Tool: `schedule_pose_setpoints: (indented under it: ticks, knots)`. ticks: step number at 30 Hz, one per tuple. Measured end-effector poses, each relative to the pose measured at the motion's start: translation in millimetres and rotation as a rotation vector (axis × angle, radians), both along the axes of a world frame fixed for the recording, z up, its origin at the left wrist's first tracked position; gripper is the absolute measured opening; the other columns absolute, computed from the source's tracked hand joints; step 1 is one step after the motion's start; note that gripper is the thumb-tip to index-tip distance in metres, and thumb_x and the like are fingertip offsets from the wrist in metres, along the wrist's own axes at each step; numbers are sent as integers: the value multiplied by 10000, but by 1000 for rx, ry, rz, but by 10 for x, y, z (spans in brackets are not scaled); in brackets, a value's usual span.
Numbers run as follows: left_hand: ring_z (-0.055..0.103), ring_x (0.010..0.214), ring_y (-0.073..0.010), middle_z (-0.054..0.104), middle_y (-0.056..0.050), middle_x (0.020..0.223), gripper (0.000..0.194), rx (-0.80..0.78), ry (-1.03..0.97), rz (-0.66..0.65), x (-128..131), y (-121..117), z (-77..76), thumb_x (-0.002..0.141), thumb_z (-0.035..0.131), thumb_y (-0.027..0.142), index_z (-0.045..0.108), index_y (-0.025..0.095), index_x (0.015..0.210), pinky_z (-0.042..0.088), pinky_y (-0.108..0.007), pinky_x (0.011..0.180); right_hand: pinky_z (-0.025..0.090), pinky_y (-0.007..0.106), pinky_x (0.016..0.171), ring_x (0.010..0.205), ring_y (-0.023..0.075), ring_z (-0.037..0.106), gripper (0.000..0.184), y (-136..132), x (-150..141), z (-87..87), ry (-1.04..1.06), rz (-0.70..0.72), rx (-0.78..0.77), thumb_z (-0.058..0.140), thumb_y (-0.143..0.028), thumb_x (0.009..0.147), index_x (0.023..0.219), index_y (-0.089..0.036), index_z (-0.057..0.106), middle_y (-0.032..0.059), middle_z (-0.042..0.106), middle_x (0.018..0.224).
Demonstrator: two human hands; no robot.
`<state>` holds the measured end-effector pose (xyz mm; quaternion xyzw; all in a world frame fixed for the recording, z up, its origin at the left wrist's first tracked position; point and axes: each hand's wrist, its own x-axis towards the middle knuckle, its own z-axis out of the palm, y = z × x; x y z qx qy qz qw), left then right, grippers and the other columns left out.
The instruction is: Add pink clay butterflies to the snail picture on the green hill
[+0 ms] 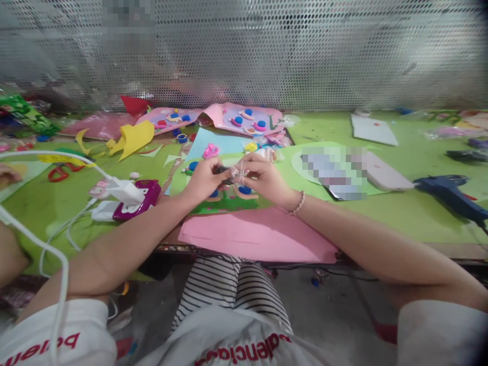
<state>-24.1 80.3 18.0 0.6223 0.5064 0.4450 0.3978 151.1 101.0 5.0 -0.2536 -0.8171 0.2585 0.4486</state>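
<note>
My left hand is closed, pinching the dark end of a small clear plastic packet. From the other side the fingers of my right hand grip the packet's clear part. Its contents look dark, but I cannot make out what they are. Below both hands lies a green paper craft sheet with blue and tan clay-like shapes on it. A blue clay piece shows under my right fingers. Just behind my left hand sits a pink clay piece.
Pink paper lies at the front edge. To the left are a purple power strip with white cables, red-handled scissors and another person's hand. Two phones and a blue glue gun lie right. A perforated metal panel stands behind.
</note>
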Motion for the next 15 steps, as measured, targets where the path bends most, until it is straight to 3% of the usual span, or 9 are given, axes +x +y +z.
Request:
schedule_pose_setpoints:
  ticks: [6, 15]
  knots:
    - [520, 350, -100, 560, 25, 428, 408, 0, 10, -19, 8, -41, -42, 695, 737, 490, 501, 178, 579, 363, -168, 330, 412, 231, 568, 675, 99, 497, 71, 47, 37, 9, 5, 45, -71, 665, -231, 776, 756, -173, 700, 21, 515, 762]
    - [621, 451, -117, 659, 4, 573, 328, -10, -88, -99, 14, -14, 0, 742, 710, 462, 600, 154, 720, 511, -203, 468, 394, 242, 602, 668, 98, 498, 102, 153, 108, -17, -20, -36, 101, 621, -136, 790, 700, -167, 658, 9, 545, 714]
